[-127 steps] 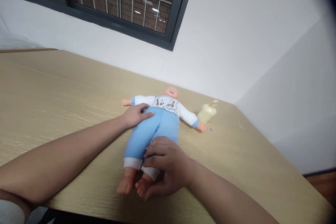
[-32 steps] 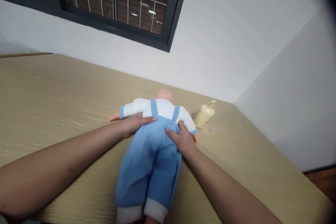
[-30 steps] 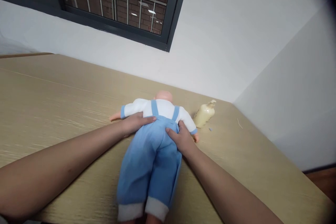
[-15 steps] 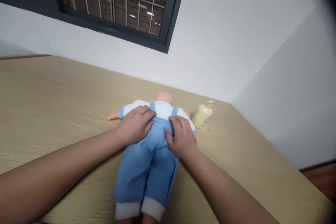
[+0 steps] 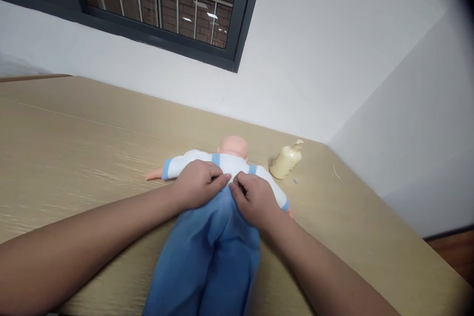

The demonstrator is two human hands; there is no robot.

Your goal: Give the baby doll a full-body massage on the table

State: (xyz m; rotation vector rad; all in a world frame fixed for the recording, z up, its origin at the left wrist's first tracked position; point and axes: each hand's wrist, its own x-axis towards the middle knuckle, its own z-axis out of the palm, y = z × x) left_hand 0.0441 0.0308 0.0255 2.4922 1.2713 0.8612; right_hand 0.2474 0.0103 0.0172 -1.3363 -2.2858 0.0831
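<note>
White-and-blue-dressed, pink-headed doll (image 5: 219, 232), face down on pale wood-grain table (image 5: 92, 123), so back waist reachable. Apparently pinching trouser cloth there with left hand (image 5: 200, 184) and right hand (image 5: 257, 201), both curled nearly closed, likely for even control. Glossy cream bottle (image 5: 285, 162) beside sleeve, out of the way.

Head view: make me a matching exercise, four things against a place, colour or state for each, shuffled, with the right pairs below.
1. Bottle
2. Left hand
3. Window frame
4. Doll

A. lying face down
B. dark grey
C. pale yellow
D. at the waist of the blue trousers

Right pairs: 1-C, 2-D, 3-B, 4-A
</note>
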